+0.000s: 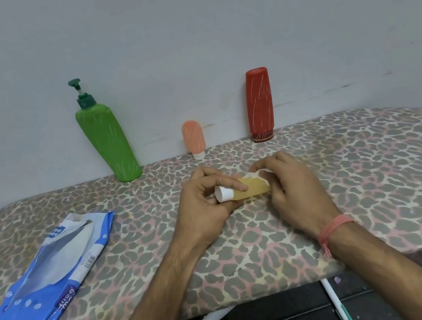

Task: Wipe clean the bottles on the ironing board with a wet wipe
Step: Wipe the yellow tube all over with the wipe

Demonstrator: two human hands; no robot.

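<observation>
Both hands around yellow bottle (252, 190): left hand (206, 203) gripping cap end, right hand (291, 188) pressing wet wipe (257, 174).

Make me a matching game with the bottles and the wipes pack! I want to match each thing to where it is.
Things:
1. green pump bottle
2. red bottle
3. yellow bottle
4. wipes pack

Places:
A. lying flat at the left of the ironing board
B. held in both hands
C. standing at the wall, furthest left
D. standing at the wall, furthest right

Pairs: 1-C, 2-D, 3-B, 4-A
</observation>
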